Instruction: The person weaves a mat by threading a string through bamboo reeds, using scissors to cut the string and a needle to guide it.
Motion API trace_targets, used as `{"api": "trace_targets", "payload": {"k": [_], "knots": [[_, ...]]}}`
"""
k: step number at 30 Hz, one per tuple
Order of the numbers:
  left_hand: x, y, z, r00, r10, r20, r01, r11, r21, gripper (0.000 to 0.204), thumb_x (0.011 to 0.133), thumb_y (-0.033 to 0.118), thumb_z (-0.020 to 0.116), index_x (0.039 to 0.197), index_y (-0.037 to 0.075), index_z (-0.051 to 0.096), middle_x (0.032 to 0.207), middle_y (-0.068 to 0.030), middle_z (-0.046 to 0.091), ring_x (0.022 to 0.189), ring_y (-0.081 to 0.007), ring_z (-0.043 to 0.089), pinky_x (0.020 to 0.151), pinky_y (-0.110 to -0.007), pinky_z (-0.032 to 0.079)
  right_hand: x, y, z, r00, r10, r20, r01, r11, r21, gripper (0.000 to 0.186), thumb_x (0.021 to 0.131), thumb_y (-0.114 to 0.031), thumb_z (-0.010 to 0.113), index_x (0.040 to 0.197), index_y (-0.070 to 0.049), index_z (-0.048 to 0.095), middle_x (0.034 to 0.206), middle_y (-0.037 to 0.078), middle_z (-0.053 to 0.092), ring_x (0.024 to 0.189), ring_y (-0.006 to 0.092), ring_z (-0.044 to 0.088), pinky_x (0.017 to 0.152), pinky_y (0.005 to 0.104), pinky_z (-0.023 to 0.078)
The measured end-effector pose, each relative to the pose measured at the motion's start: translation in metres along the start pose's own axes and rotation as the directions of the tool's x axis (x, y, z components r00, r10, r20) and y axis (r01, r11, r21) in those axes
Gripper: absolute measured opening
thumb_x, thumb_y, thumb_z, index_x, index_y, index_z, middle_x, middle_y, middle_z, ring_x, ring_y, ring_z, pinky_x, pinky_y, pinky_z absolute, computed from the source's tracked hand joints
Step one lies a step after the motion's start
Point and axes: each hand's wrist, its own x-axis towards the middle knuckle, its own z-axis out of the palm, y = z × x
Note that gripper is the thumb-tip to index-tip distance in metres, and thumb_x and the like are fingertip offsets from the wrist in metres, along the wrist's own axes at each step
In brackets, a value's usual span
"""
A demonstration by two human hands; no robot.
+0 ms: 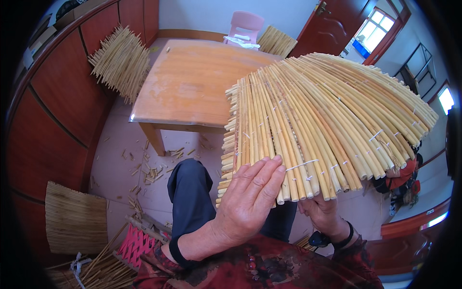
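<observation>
In the head view we see the mat point(313, 120) of pale stalks tilted above our knees, hiding the right part of the surface point(202, 82); our left hand point(248, 204) lies on its near edge, fingers straight and pressed together, thumb hidden; our right hand point(323, 214) is beneath that edge, fingers mostly covered; we cannot tell whether either grip pinches the mat; offcuts point(151, 174) litter the floor point(113, 139); another mat point(76, 219) leans against the cabinet point(53, 111).
</observation>
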Motion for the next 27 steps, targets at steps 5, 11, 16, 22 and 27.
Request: {"api": "trace_targets", "payload": {"k": [5,11,16,22,27], "knots": [[0.000,-0.002,0.002,1.000,0.013,-0.017,-0.013,1.000,-0.018,0.039,0.064,-0.006,0.060,0.102,-0.008,0.055,0.102,-0.0223,0.057,0.091,-0.0338,0.059,0.078,-0.037,0.049,-0.001,0.001,0.001,1.000,0.031,-0.001,-0.030,0.983,0.182,0.022,0.091,-0.009,0.047,0.110,-0.001,0.053,0.075,0.001,0.051,0.055,0.0062,0.046,0.047,0.0187,0.038],[0.000,-0.002,0.002,0.999,0.007,-0.035,-0.007,1.000,-0.013,0.039,0.063,-0.006,0.061,0.101,-0.008,0.055,0.102,-0.0238,0.057,0.090,-0.0342,0.059,0.077,-0.037,0.050,0.003,-0.001,-0.004,0.992,-0.126,-0.015,0.120,0.968,-0.220,0.043,0.081,-0.003,0.058,0.121,-0.002,0.043,0.113,0.012,0.053,0.106,0.0243,0.051,0.090,0.0360,0.040],[0.002,-0.002,0.002,0.999,0.025,-0.021,-0.026,1.000,-0.016,0.037,0.063,-0.007,0.059,0.100,-0.008,0.056,0.102,-0.0227,0.057,0.091,-0.0340,0.059,0.077,-0.038,0.050,0.012,-0.007,-0.005,0.954,-0.296,0.052,0.282,0.822,-0.494,0.042,0.077,-0.007,0.063,0.117,-0.003,0.050,0.117,0.013,0.051,0.109,0.0295,0.049,0.094,0.0404,0.035],[0.001,-0.002,0.001,1.000,0.019,-0.012,-0.019,1.000,-0.006,0.038,0.064,-0.007,0.058,0.102,-0.008,0.055,0.103,-0.0215,0.058,0.091,-0.0338,0.059,0.079,-0.039,0.049,0.016,-0.014,-0.009,0.919,-0.350,0.180,0.376,0.648,-0.662,0.040,0.081,-0.007,0.058,0.120,-0.002,0.050,0.121,0.015,0.051,0.113,0.0323,0.046,0.097,0.0404,0.032],[-0.001,-0.003,0.001,1.000,0.014,-0.021,-0.014,1.000,0.004,0.039,0.064,-0.007,0.058,0.103,-0.008,0.055,0.103,-0.0215,0.058,0.093,-0.0338,0.059,0.080,-0.039,0.049,0.018,-0.015,-0.013,0.894,-0.340,0.291,0.438,0.531,-0.726,0.041,0.082,-0.007,0.057,0.122,-0.002,0.049,0.123,0.015,0.049,0.116,0.0323,0.044,0.100,0.0402,0.029]]}}
